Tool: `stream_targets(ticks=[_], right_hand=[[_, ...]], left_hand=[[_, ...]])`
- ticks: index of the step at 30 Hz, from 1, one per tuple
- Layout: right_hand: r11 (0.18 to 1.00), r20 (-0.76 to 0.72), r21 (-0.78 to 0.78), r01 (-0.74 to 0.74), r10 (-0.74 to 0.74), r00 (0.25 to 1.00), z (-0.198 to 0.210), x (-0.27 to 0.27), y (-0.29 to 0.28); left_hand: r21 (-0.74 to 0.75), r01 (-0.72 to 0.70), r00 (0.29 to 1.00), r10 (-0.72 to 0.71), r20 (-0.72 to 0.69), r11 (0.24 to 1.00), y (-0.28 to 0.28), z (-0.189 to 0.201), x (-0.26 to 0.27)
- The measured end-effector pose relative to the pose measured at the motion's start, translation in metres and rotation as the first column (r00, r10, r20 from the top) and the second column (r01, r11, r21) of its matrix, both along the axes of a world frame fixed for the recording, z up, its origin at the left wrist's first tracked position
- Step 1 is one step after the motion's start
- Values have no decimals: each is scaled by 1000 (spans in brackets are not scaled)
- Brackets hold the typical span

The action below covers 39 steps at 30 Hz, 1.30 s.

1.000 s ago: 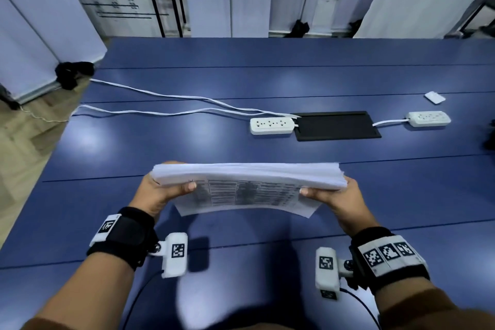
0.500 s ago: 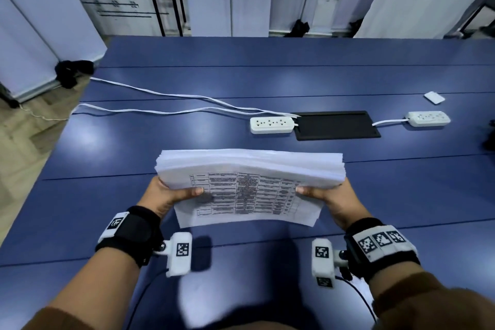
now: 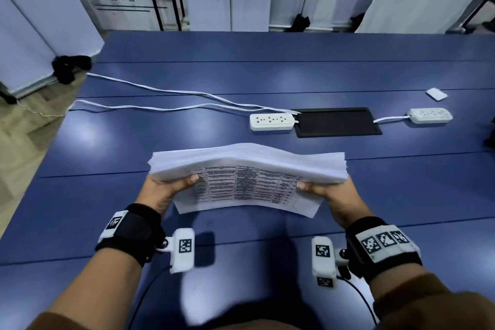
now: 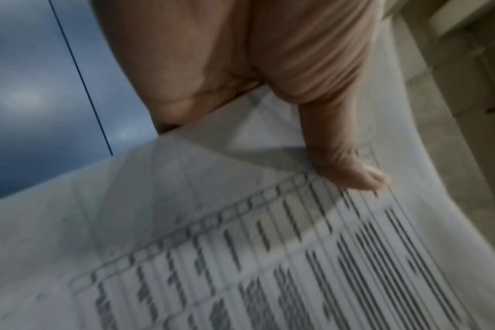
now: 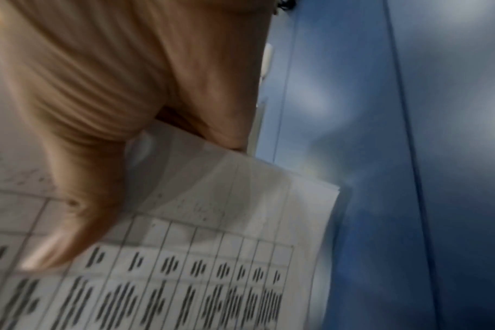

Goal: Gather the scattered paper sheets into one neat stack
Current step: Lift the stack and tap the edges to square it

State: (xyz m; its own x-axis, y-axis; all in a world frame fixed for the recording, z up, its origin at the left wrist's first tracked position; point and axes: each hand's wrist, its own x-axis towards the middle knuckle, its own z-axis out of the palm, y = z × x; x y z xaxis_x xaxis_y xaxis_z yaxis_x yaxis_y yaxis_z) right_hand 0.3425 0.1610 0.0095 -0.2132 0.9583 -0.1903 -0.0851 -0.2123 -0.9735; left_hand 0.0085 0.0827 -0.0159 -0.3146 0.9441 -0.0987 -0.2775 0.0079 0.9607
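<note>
A thick stack of white paper sheets [image 3: 247, 166] with a printed table on its near face stands tilted on its long edge, lower edge near the blue table [image 3: 187, 142]. My left hand [image 3: 163, 189] grips the stack's left end, thumb on the printed face. My right hand [image 3: 330, 193] grips the right end the same way. The stack bows upward in the middle. In the left wrist view my thumb [image 4: 351, 169] presses the printed sheet [image 4: 240, 256]. The right wrist view shows my other thumb [image 5: 71, 234] on that sheet [image 5: 212, 256]. My fingers behind the stack are hidden.
Two white power strips [image 3: 272, 121] [image 3: 431, 115] with cords lie beyond the stack, either side of a black recessed tray [image 3: 337, 122]. A small white card [image 3: 436, 94] lies far right. The table's left edge drops to a wooden floor [image 3: 24, 142].
The stack has tipped more upright, showing more of the printed face, and its middle has bowed upward. Both hands kept their grip and shifted slightly farther from me.
</note>
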Motion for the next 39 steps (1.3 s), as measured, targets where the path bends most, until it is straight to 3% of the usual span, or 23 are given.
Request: stream_targets(ticks=[2,8,11,16,21,23,31,35,39], right_hand=[[1000,6,18,-15,15,1000,4,7,3],[997,88,-43,-65,68,994,-15,7,-3],[999,35,3,-35,35,999,-1,0,0],[999,-3,35,11,-11,1000,21,1,2],[997,219,-72,24,-8,976,-32,4,-6],[989,281,-133,60,-20,959,-47,3,-9],[988,128,-30,153,-148,981,-28,4,2],[990,255,-79,113,-90,963,-52,8,-13],[992,269,-45,114,-98,958,-52,-1,-15]], left_hand=[[17,23,1000,-23,-3,1000,-1,0,-9],[-115,112,989,-122,-88,987,0,-11,-3],[-27,41,998,-42,-49,999,4,6,0],[93,-7,995,16,-100,996,6,27,-11],[-197,120,968,-159,-194,973,-2,-21,-7],[-261,94,961,-156,-230,961,-2,-39,-5],[-148,-100,974,66,-215,984,6,-28,-9],[-235,-62,970,3,-245,970,0,-44,-2],[-240,-73,978,22,-209,968,2,-46,7]])
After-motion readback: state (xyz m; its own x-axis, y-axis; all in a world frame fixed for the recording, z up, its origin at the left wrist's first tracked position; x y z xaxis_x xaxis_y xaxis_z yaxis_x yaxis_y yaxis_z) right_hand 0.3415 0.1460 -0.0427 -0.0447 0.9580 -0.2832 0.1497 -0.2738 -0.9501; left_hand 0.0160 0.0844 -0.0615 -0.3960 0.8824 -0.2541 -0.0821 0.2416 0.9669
